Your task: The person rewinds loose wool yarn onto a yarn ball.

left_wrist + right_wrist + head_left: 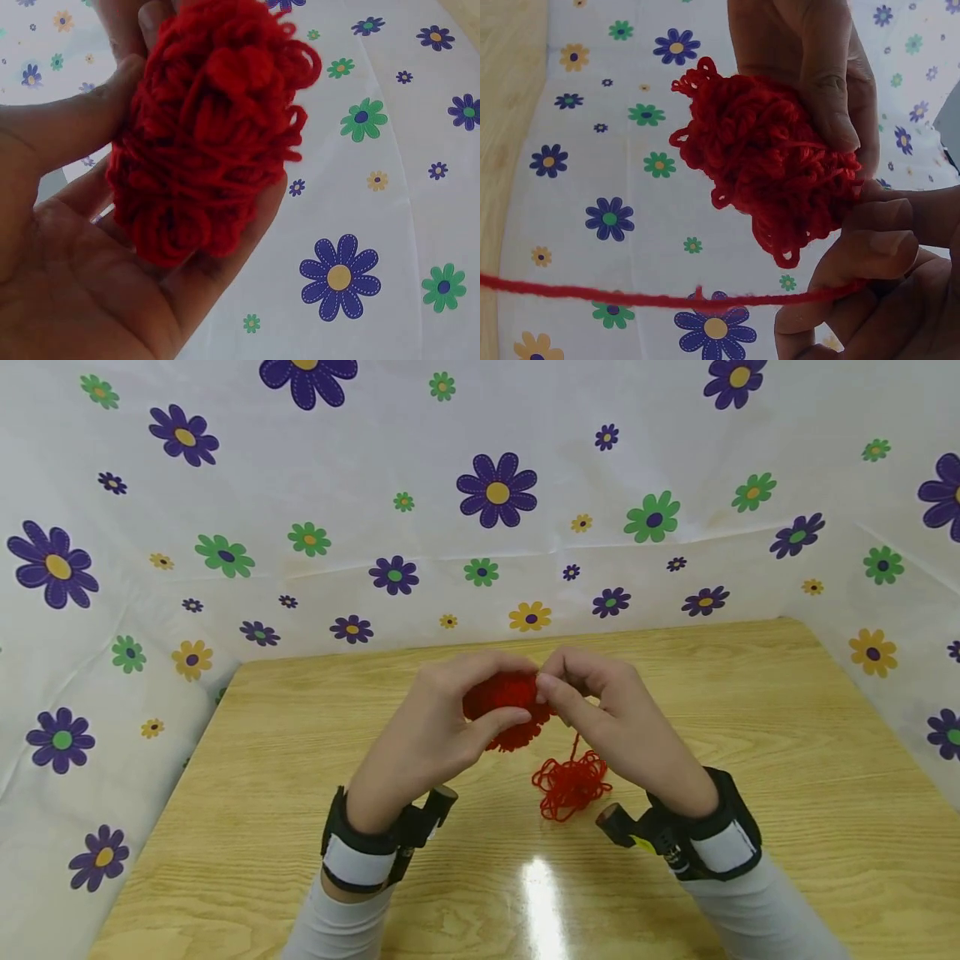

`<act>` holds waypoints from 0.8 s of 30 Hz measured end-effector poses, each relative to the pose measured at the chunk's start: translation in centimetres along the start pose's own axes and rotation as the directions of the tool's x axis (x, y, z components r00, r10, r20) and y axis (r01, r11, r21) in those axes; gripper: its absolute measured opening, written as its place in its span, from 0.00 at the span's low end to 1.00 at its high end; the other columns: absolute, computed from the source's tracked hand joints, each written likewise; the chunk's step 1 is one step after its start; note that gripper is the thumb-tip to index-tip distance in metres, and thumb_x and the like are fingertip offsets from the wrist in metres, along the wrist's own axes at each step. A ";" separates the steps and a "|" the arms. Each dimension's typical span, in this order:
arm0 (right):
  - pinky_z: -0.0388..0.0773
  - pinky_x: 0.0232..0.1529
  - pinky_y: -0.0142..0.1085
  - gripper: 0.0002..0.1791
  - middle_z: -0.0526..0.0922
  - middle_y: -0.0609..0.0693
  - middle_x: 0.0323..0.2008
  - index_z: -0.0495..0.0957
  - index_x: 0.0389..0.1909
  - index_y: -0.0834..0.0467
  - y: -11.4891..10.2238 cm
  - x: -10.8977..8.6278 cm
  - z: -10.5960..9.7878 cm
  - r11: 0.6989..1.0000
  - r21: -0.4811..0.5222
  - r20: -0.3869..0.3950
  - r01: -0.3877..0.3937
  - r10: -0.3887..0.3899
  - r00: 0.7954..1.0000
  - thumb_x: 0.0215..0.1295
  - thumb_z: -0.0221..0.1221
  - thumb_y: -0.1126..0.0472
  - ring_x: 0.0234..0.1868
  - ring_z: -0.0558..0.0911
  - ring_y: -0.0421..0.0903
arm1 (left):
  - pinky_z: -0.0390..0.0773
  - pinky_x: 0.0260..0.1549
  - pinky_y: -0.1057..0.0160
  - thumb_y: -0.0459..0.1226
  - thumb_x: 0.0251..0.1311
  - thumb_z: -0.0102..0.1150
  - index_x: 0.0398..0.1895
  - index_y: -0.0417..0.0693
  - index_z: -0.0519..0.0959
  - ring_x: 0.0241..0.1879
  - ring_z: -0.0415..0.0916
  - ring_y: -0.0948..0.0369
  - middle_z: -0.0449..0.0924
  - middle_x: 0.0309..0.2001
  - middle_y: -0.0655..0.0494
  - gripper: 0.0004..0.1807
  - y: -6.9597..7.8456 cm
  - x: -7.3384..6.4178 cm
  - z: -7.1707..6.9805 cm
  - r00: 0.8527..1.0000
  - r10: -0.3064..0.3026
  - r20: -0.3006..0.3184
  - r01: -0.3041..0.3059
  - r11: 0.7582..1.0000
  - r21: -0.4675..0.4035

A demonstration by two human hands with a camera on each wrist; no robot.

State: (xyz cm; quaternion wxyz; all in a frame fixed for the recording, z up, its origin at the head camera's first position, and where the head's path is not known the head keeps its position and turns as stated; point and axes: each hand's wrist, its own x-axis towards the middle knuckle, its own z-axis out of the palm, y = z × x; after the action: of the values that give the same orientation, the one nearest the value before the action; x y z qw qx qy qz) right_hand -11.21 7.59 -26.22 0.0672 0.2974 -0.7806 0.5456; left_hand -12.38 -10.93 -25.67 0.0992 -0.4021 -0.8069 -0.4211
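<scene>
A bundle of red yarn, wound around its middle with loops sticking out, is held above the table. My left hand grips it, thumb on the near side and fingers round the far side. At the bundle's right end, the thumb and fingertips of my right hand pinch the yarn. A single red strand runs into the right hand's curled fingers in the right wrist view. In the left wrist view the wound bundle lies between thumb and fingers.
A loose tangle of red yarn lies on the wooden table below the hands, with a strand rising toward the right hand. A white cloth with printed flowers stands behind the table and along its sides.
</scene>
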 end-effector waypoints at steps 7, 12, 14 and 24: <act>0.65 0.20 0.31 0.04 0.68 0.48 0.19 0.71 0.29 0.59 -0.8 -0.2 0.8 0.986 -0.156 0.000 0.058 -0.059 0.998 0.61 0.51 0.70 0.22 0.69 0.39 | 0.74 0.37 0.71 0.33 0.52 0.59 0.48 0.50 0.77 0.42 0.71 0.66 0.74 0.44 0.60 0.18 -2.0 -0.2 0.6 0.992 0.009 -0.127 0.015 0.983 0.184; 0.66 0.21 0.32 0.04 0.68 0.48 0.19 0.71 0.29 0.59 -0.9 -0.2 1.0 0.990 -0.133 0.023 0.051 -0.048 0.999 0.62 0.51 0.69 0.23 0.70 0.39 | 0.75 0.36 0.69 0.30 0.51 0.59 0.46 0.48 0.77 0.42 0.70 0.65 0.74 0.43 0.58 0.17 -1.6 0.0 0.6 0.981 -0.006 -0.192 0.040 0.985 0.171; 0.67 0.23 0.33 0.04 0.69 0.48 0.19 0.71 0.29 0.60 -0.9 -0.2 1.0 0.992 -0.118 0.039 0.045 -0.041 0.998 0.62 0.50 0.68 0.23 0.70 0.40 | 0.76 0.35 0.67 0.28 0.50 0.59 0.45 0.45 0.77 0.41 0.71 0.63 0.75 0.42 0.55 0.17 -1.0 0.1 0.4 0.976 -0.010 -0.219 0.038 0.992 0.122; 0.67 0.17 0.33 0.05 0.75 0.48 0.19 0.75 0.31 0.56 -1.0 -0.2 1.0 0.999 -0.043 0.080 0.002 0.001 0.997 0.61 0.51 0.68 0.19 0.71 0.39 | 0.78 0.33 0.63 0.25 0.46 0.61 0.43 0.36 0.76 0.39 0.74 0.59 0.76 0.40 0.47 0.17 0.4 0.6 0.1 0.917 -0.019 -0.400 -0.004 0.998 -0.055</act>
State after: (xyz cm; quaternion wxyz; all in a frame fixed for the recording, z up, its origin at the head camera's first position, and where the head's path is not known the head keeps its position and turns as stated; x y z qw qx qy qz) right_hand -10.27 6.59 -25.86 0.0425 0.3177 -0.7941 0.5164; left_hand -12.43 -10.35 -25.18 0.2494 -0.3071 -0.7593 -0.5166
